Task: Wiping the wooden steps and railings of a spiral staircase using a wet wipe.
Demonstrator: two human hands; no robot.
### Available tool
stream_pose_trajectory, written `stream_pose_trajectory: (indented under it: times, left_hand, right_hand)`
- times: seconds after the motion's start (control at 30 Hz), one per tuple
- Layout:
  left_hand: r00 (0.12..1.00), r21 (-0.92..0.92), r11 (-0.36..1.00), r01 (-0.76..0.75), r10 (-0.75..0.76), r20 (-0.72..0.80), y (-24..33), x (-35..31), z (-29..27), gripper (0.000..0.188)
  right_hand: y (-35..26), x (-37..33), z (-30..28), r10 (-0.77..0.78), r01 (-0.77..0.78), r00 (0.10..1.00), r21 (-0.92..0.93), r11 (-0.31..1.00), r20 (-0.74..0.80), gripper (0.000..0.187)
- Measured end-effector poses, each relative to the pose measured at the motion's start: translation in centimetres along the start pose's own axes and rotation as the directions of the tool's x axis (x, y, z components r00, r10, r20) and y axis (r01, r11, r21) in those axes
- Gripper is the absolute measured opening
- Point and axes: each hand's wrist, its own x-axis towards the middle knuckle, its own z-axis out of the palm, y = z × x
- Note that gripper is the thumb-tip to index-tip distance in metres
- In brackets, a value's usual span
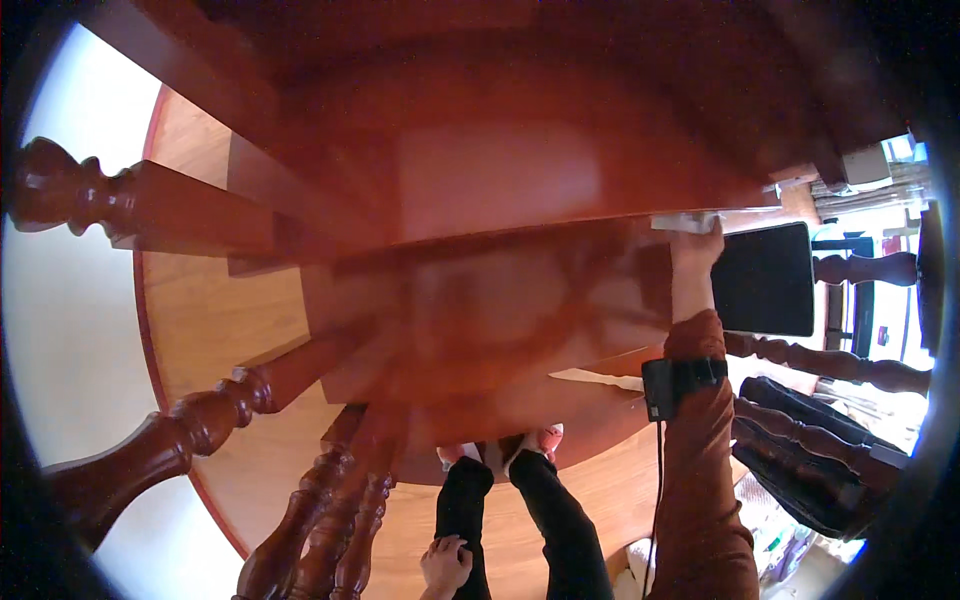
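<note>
My right arm reaches forward in a rust-brown sleeve. At its end my right hand [697,248] is closed on a folded white cloth [680,222], pressed against the right part of the front edge of a glossy red-brown wooden stair step [500,180]. Part of the cloth is hidden under the fingers. Low in the picture my left hand [446,565] rests by my left thigh, its fingers loosely bent and a little apart, with nothing visible in it. A small black box [660,390] is strapped round my right forearm, with a thin cable hanging from it.
Turned wooden balusters [215,410] rise on the left, and more [870,370] stand on the right. A black flat panel [765,280] is beside my right hand. Black dark-clothed legs [560,530] and feet are below, over a light wooden floor [200,300].
</note>
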Motion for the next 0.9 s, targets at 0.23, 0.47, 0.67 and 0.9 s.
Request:
stream_pose_trajectory:
  times: [0.23,0.47,0.67,0.9]
  left_hand:
    - [0.999,0.02,0.999,-0.032,0.033,-0.031,0.0,0.3,0.4,0.019]
    - [0.999,0.095,0.995,-0.024,0.019,0.05,0.2,0.0,0.6,0.018]
    - [0.997,0.134,0.988,-0.072,0.066,0.047,2.5,1.4,0.2,0.017]
    - [0.998,0.165,0.984,-0.061,0.059,0.017,1.4,-0.1,1.8,0.018]
  right_hand:
    - [0.7,-0.7,-14.2,-0.044,0.027,0.999,-0.758,0.651,-0.001,0.045]
    - [11.0,-16.5,-11.0,0.222,0.717,0.577,-0.357,-0.599,0.786,0.038]
    - [15.7,-29.4,-12.8,0.455,0.953,0.262,-0.304,0.019,0.851,0.048]
    - [7.2,-13.3,-13.9,0.398,0.784,0.563,-0.314,-0.536,0.725,0.012]
